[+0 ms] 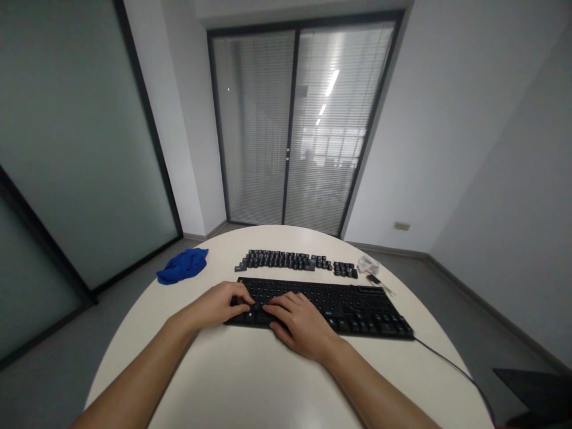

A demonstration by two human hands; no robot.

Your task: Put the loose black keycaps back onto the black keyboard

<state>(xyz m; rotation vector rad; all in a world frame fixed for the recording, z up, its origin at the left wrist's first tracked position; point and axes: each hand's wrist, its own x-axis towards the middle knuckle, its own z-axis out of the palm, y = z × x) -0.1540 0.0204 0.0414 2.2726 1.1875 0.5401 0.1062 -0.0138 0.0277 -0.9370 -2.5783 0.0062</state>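
Observation:
A black keyboard (357,310) lies on the table with many bare key positions in its upper rows and keycaps along its front and right parts. My left hand (223,305) is at its left end, thumb and index finger pinched close together over the lower rows. Whatever sits between those fingertips is too small to make out. My right hand (300,322) rests just to the right, fingers stretched over the keys and thumb apart near the front edge. Both hands' fingertips nearly meet. Behind the keyboard, loose black keycaps (279,260) lie in rows.
The round pale table (214,381) also bears a crumpled blue cloth (183,266) at the left and a white crumpled wrapper (368,265) at the right. Near the wrapper lies a small dark-headed brush-like item (373,279). A cable (447,360) runs off the right edge.

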